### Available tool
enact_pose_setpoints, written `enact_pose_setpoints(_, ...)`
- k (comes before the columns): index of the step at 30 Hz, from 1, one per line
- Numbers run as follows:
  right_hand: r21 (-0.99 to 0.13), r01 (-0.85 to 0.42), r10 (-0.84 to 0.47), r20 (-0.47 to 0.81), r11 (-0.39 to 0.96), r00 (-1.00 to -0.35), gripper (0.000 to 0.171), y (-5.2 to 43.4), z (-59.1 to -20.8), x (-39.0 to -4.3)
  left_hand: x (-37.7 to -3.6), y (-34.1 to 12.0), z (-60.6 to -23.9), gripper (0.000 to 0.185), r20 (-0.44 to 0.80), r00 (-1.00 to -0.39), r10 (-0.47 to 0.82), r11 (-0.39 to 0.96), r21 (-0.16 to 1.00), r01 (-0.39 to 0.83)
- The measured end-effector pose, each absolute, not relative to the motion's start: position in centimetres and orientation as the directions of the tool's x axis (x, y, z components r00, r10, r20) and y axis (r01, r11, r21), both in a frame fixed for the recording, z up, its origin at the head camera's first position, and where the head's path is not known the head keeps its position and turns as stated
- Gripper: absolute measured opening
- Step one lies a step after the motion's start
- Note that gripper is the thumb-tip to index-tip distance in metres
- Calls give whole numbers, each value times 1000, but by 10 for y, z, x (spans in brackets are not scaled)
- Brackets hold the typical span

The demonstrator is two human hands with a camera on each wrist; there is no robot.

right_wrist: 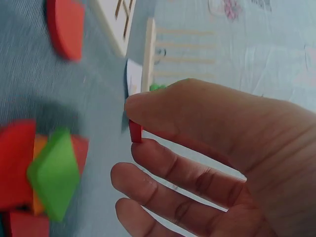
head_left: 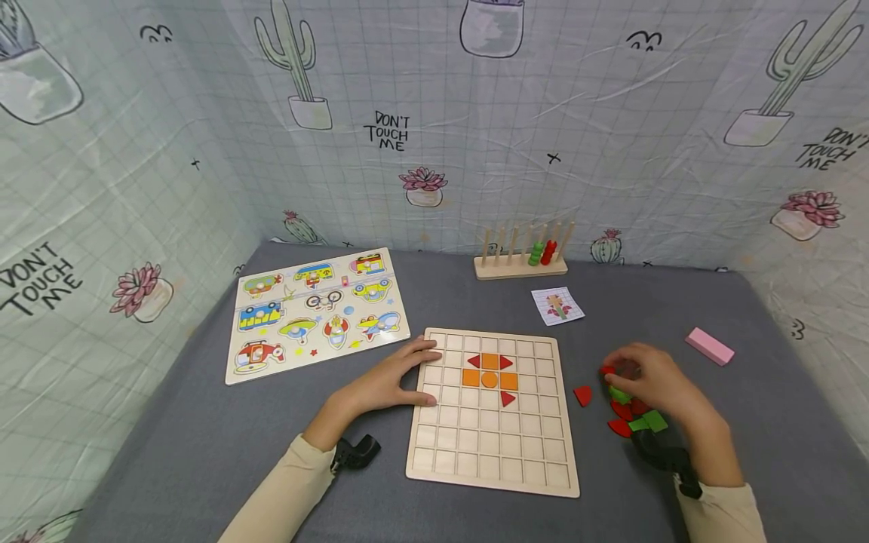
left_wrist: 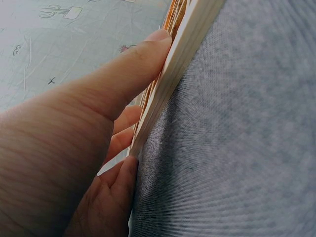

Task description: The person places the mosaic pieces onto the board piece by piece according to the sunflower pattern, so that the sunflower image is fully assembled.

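A wooden grid board (head_left: pixel 475 452) lies in the middle of the grey table. On it, orange squares (head_left: pixel 489 371) and red triangles (head_left: pixel 507 398) form a pattern. My left hand (head_left: pixel 414 371) rests on the board's left edge with straight fingers. In the left wrist view its thumb (left_wrist: pixel 128 69) lies along the board's edge (left_wrist: pixel 182 54). My right hand (head_left: pixel 614 368) hovers over a pile of red and green pieces (head_left: pixel 634 418). Thumb and forefinger pinch a small red piece (right_wrist: pixel 135 131). A green piece (right_wrist: pixel 54 173) lies on the pile below.
A loose red piece (head_left: pixel 582 395) lies between board and pile. A pink block (head_left: pixel 709 346) sits at the right, a picture card (head_left: pixel 557 306) behind the board. A peg rack (head_left: pixel 520 256) stands at the back, a vehicle puzzle (head_left: pixel 315 313) at the left. Printed cloth walls surround the table.
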State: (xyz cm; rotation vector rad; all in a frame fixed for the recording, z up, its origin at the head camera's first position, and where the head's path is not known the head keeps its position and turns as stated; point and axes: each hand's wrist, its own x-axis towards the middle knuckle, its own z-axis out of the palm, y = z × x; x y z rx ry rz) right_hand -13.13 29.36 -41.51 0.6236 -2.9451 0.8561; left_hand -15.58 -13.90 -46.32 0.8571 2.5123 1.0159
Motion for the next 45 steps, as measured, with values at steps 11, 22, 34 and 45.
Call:
enact_pose_setpoints(11,-526,-443,-449,126,726,-885,14,253,-409,-124,-153,-140,-463,75,-50,-779,625,573,708,414)
enact_pose_setpoints(22,-557,-473,-484,140,683,-864,15,217,-407,-115,-152,-141,-463,75,-50,-779,625,573,707,415)
enact_pose_setpoints(34,-585,-504,-535,136,636,-834,15,178,-421,-110,-156,-139,-462,74,-58,-776,628,572,712,409)
enact_pose_setpoints(45,-558,-490,-529,104,670,-842,13,135,-430,-109,-156,-140,-463,74,-44,-775,631,574,699,427)
